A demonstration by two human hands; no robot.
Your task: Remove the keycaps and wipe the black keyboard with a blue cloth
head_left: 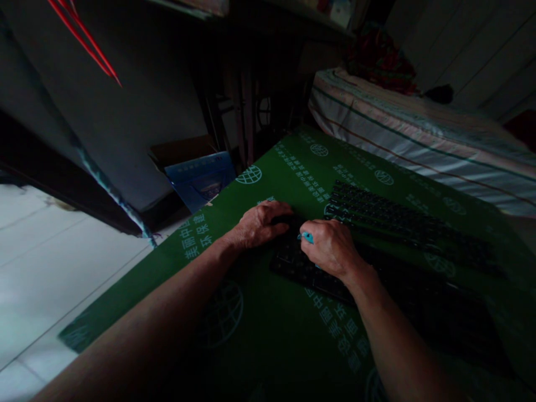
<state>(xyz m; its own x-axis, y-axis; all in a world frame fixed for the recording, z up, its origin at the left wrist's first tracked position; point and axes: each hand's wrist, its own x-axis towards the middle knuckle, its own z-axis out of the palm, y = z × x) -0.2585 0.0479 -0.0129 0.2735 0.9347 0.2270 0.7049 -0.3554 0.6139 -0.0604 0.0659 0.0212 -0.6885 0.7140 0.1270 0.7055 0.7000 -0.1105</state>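
A black keyboard-like panel [295, 265] lies slanted on the green printed board, running to the lower right; dim light hides much of its detail. My left hand [266, 223] rests at its upper left end, fingers curled and gripping that edge. Close beside it, my right hand [329, 245] is closed in a fist over the panel. From this fist pokes the end of a small teal-handled tool [307, 237]; its working end is hidden. Beyond my right hand lies a black keyboard top with rows of keys [397, 218], roughly parallel to the panel.
The green board [276, 173] carries white globe prints and lettering. A bed with a striped sheet [419, 139] stands along its far right. A blue box [201, 178] sits past the left edge, near a dark table frame [247, 111]. Red cord [90, 47] hangs at upper left.
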